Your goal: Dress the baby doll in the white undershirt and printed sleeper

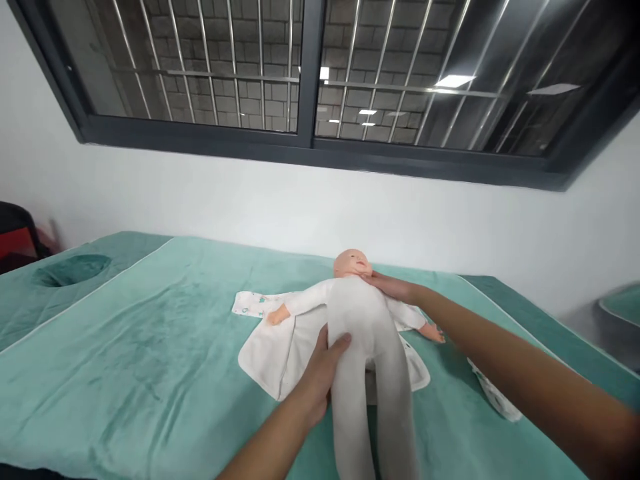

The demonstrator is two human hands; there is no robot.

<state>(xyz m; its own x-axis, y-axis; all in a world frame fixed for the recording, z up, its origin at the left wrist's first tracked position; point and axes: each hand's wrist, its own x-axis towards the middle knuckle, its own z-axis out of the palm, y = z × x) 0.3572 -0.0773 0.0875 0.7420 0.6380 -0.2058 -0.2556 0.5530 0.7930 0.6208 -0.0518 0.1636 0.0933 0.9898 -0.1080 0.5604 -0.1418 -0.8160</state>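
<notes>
A baby doll (356, 313) with a white cloth body lies face up, its legs pointing toward me. Its bare plastic head (350, 262) is at the far end. My left hand (323, 370) grips the doll's hip from the left side, thumb on top and the other fingers hidden beneath. My right hand (387, 283) holds the doll at the neck, just under the chin, with its fingertips partly hidden. Below the doll, a white baby garment (263, 357) is spread open, one patterned sleeve (250, 304) stretched out to the left.
The surface is a padded bed with a green plush cover (125, 347); a face hole (73, 270) is at its left end. A folded white patterned cloth (495, 397) lies to the right, partly behind my right forearm. A white wall (240, 200) and barred window (305, 73) stand behind.
</notes>
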